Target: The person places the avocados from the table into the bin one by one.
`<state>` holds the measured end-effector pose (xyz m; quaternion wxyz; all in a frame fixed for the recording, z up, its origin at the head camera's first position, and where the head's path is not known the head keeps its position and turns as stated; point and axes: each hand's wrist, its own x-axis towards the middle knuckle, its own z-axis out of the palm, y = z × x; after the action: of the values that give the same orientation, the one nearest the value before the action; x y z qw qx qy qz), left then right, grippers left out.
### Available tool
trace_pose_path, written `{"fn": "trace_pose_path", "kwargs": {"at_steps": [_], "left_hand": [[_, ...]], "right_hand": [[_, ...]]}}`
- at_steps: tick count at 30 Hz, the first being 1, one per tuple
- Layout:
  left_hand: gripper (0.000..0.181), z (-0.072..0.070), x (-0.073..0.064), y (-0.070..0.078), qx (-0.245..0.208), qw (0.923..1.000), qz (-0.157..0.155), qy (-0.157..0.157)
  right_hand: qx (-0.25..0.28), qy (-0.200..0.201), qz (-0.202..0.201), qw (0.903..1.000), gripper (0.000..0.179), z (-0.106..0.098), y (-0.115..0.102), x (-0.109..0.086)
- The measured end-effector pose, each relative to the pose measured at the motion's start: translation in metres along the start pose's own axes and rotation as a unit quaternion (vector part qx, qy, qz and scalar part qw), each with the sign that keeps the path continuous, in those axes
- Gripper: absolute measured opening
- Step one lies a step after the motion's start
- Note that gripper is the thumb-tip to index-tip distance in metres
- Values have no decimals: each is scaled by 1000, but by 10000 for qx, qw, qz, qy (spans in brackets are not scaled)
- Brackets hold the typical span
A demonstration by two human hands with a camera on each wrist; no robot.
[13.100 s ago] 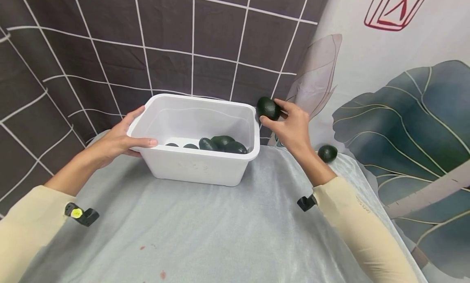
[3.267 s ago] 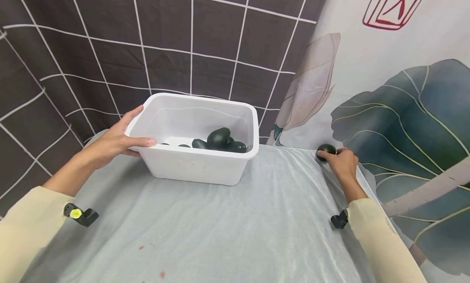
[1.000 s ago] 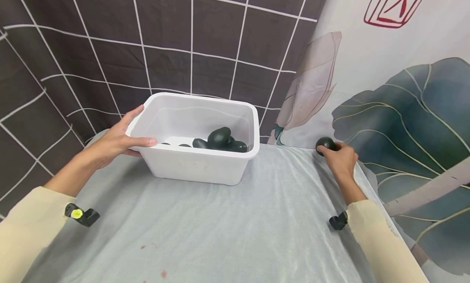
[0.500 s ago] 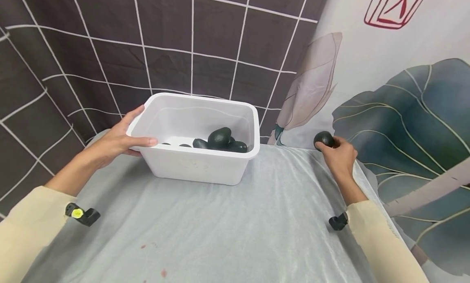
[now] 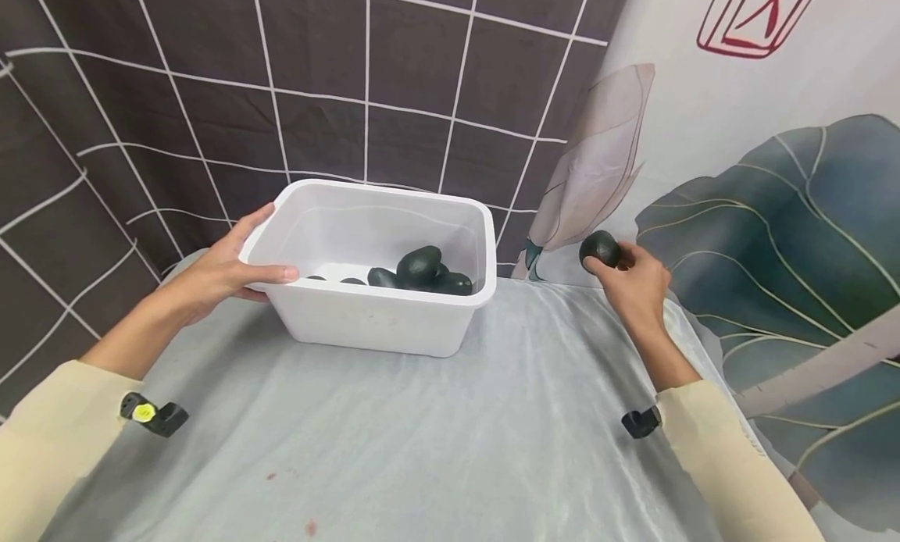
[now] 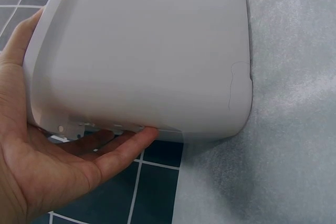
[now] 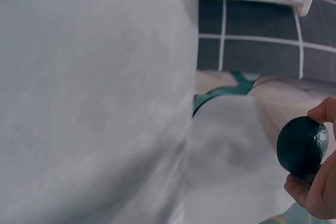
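A white plastic tub point(image 5: 380, 319) stands on the cloth-covered table. My left hand point(image 5: 221, 272) grips its left end, thumb over the front rim; in the left wrist view the fingers point(image 6: 123, 153) reach beneath the rim. Several dark green avocados lie inside, with one avocado point(image 5: 419, 262) on top of the pile at the right; the front wall partly hides the rest. To the right of the tub, my right hand point(image 5: 636, 284) holds another avocado point(image 5: 598, 250) between thumb and fingers. That avocado is raised above the table's far edge, as the right wrist view also shows.
A pale grey cloth point(image 5: 422, 440) covers the table, with small reddish spots near the front. Behind the tub hangs a dark curtain point(image 5: 415, 73) with a white grid. A printed leaf-pattern sheet point(image 5: 773, 237) hangs along the right side.
The avocado at the table's right far corner has been picked up by my right hand and moved up and left. Earlier, another avocado went onto the pile in the tub. My left hand stayed put.
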<state>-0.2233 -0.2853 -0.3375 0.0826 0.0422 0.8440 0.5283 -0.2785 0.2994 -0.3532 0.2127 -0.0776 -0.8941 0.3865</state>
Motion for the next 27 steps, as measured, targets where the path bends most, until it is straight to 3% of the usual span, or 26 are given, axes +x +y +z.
{"fn": "trace_pose_path", "kwargs": {"at_steps": [10,27], "left_hand": [[120,1,-2,1,-52,10000,-7,-4],[121,1,-1,1,-25,10000,-15,5]], "right_hand": [[49,-94,-374,9992,65,6,-35,-1],[413,-125,-721,9965,60,16,-72,-1]]}}
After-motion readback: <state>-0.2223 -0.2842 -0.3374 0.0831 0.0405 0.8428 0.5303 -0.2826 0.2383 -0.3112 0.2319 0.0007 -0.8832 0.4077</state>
